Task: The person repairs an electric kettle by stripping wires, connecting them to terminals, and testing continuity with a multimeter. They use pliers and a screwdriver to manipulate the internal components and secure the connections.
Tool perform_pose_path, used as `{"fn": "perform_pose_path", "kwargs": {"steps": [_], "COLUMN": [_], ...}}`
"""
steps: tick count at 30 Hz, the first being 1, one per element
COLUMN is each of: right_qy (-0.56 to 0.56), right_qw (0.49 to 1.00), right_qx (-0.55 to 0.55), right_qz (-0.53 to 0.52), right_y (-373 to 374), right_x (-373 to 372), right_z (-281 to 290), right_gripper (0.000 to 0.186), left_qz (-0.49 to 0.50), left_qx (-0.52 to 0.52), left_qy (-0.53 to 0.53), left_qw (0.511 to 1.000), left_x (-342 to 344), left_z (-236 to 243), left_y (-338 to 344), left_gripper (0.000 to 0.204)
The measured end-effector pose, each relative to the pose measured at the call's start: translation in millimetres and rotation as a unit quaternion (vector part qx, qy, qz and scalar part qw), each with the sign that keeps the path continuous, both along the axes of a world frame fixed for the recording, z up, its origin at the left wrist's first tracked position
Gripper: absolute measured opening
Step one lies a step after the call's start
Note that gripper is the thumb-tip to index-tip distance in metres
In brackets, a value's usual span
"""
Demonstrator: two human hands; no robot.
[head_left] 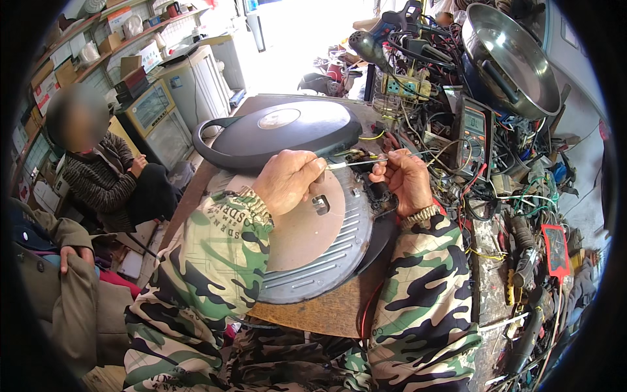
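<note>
Wire [340,165] above opened appliance [356,242]

Left hand [290,179], right hand [406,178]: each pinched the pale wire, spanning the appliance's far right edge. Beneath: slotted metal underside, on worktop [326,317]. Behind: dark cover [294,134]. Status, as judged: opening was done; wiring and closing remained.

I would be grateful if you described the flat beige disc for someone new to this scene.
On the brown wooden tabletop, find the round grey ribbed base. The flat beige disc lies on it, partly hidden by the left hand. Its smooth face, with a small cutout, sets it apart from that base.
</note>
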State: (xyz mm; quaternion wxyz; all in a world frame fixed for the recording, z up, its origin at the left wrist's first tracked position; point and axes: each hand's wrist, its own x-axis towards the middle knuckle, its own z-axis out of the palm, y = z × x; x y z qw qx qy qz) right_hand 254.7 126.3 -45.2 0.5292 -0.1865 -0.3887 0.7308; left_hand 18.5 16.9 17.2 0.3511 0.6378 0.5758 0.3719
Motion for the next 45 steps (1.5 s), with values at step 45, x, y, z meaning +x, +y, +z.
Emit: {"fn": "perform_pose_path", "kwargs": {"steps": [45], "right_qy": [-0.042], "right_qw": [0.996], "right_qx": [0.084], "right_qz": [-0.009], "right_y": [-9.1], "right_x": [-0.9], "right_z": [11.4], "right_gripper": [0.013], "left_qz": [-0.010], "left_qx": [0.016], "left_qy": [-0.061], "left_qw": [0.998], "left_x": [-4.9], "left_z": [-9.1], "left_y": [5.0], "left_gripper": [0.042]}}
